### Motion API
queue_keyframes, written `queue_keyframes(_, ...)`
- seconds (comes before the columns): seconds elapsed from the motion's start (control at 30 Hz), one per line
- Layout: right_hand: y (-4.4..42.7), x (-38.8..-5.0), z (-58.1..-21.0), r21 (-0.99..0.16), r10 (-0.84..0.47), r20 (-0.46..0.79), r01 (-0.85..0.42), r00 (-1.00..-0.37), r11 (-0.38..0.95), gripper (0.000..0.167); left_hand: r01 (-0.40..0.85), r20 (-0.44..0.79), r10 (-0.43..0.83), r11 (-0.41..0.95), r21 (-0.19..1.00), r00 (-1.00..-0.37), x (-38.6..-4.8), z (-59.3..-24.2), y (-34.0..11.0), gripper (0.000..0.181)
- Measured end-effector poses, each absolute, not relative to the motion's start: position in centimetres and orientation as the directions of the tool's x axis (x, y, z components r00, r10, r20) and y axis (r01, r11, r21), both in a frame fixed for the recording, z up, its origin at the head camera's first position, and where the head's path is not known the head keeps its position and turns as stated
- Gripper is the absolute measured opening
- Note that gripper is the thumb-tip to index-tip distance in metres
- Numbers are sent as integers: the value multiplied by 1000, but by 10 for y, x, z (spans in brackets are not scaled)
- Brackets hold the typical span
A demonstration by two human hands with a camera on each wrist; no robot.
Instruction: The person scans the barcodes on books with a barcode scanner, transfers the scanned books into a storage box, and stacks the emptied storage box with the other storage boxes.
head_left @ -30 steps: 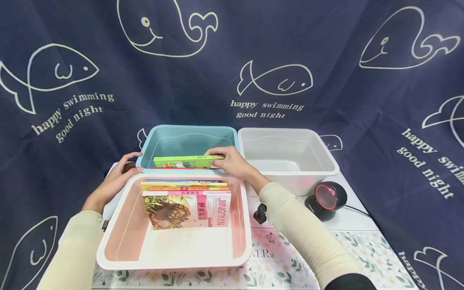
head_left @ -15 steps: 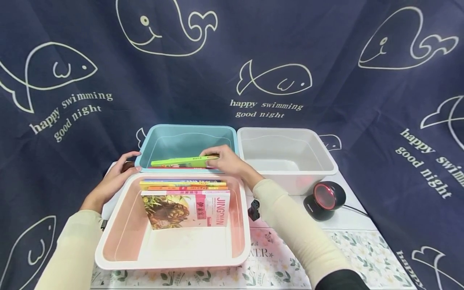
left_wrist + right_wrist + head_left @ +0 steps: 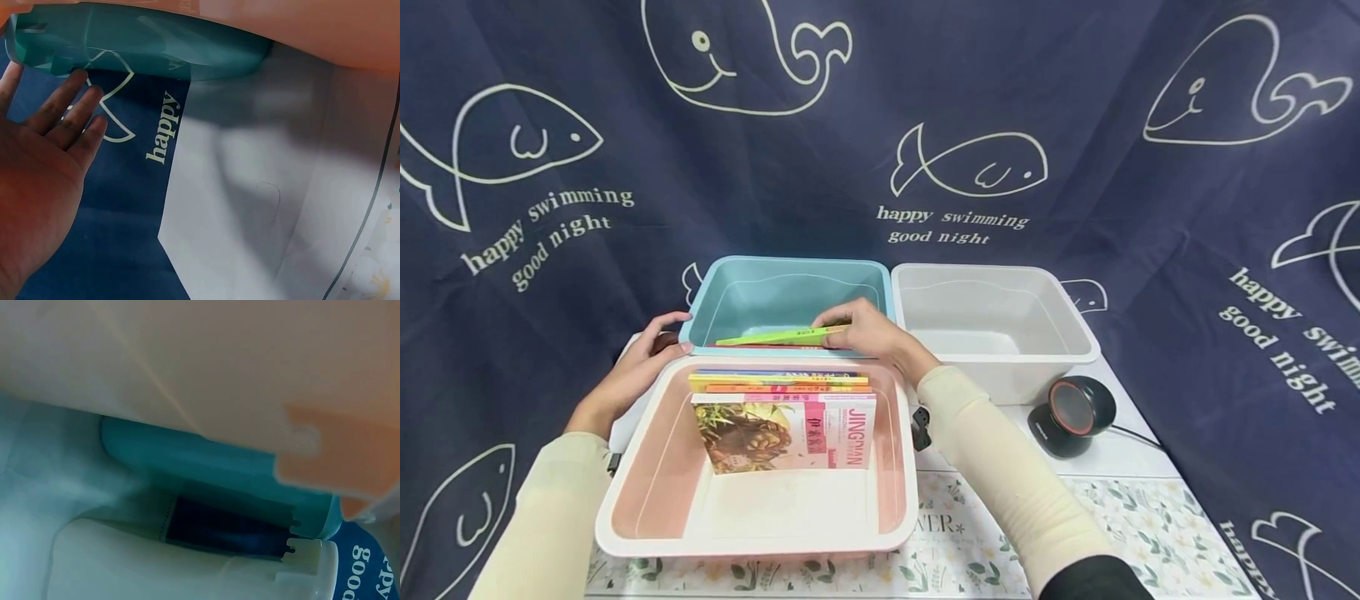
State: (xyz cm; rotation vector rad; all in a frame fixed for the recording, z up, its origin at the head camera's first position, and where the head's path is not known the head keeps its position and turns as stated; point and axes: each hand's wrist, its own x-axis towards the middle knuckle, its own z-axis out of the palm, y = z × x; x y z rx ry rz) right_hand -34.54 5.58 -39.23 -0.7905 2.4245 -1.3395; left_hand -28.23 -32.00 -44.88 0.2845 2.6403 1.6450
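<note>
My right hand (image 3: 874, 330) reaches into the teal bin (image 3: 793, 265) and pinches the right end of a thin green book (image 3: 771, 337). The book leans, its spine slanting up to the right. A red book edge (image 3: 760, 347) shows along the bin's near wall. At the bin's left end my left hand (image 3: 646, 354) touches the rim with thumb and index finger. The left wrist view shows that hand's (image 3: 47, 147) fingers mostly straight against the bin's side. From the right wrist, only bin undersides and walls show; the book is hidden there.
In front stands a pink bin (image 3: 756, 546) with several books upright, a lion-covered one (image 3: 782, 433) nearest. To the right of the teal bin is a white bin (image 3: 1000, 358). A black round device (image 3: 1072, 410) with a cable sits on the table, before a dark blue curtain (image 3: 820, 183).
The green book has tilted and sunk lower into the teal bin, its front cover turning out of sight. My right hand shifted slightly left with it. The left hand stays at the rim.
</note>
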Motion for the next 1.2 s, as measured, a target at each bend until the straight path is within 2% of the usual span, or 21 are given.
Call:
queue_keyframes(0.27, 58, -347, -392, -813, -597, -8, -343, -802, 471, 21, 126, 59, 165, 434, 892, -985, -282, -448, -320, 56)
queue_keyframes(0.5, 59, -343, -391, -856, -603, 5, -315, -798, 410, 20, 119, 53, 160, 441, 889, -986, -281, -449, -319, 58)
queue_keyframes(0.7, 63, -337, -386, -892, -561, 14, -265, -828, 368, 22, 115, 50, 157, 442, 890, -986, -282, -451, -319, 58)
queue_keyframes(0.97, 82, -319, -363, -911, -508, 63, -258, -859, 323, 21, 113, 50, 151, 444, 889, -987, -282, -449, -320, 59)
queue_keyframes(1.2, 104, -285, -356, -936, -500, 49, -214, -864, 278, 24, 111, 45, 158, 436, 893, -986, -282, -450, -320, 58)
